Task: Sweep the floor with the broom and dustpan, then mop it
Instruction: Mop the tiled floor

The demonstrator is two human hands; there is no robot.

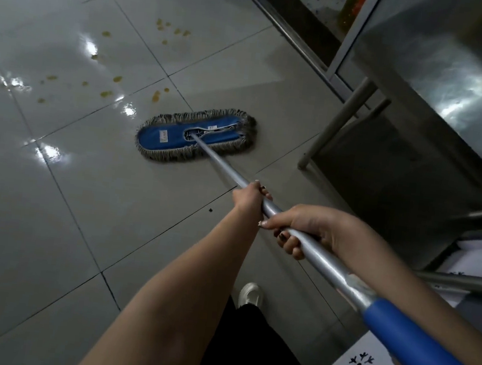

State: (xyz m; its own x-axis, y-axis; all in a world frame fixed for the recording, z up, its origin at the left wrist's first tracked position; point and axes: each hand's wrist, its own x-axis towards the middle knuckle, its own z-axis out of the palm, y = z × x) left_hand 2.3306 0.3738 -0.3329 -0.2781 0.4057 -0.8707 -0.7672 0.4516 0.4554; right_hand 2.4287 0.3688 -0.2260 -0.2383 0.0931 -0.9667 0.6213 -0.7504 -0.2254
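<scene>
Both bare arms reach forward along the mop handle (313, 250). The left hand (249, 199) wraps it farther down toward the mop head, the right hand (312, 229) closes round it just behind, thumb extended along the top

The mop head (195, 134) lies flat on the floor (51, 205) ahead of me, its pole (310, 244) running back toward my right. My left hand (248, 199) wraps the pole farther forward, my right hand (315, 231) just behind it. Spots (107, 83) lie on the tiles beyond and left of the mop head. A table (440, 85) stands to my right, its leg (335, 124) right of the mop head. My shoe (249, 294) is below my hands.
</scene>
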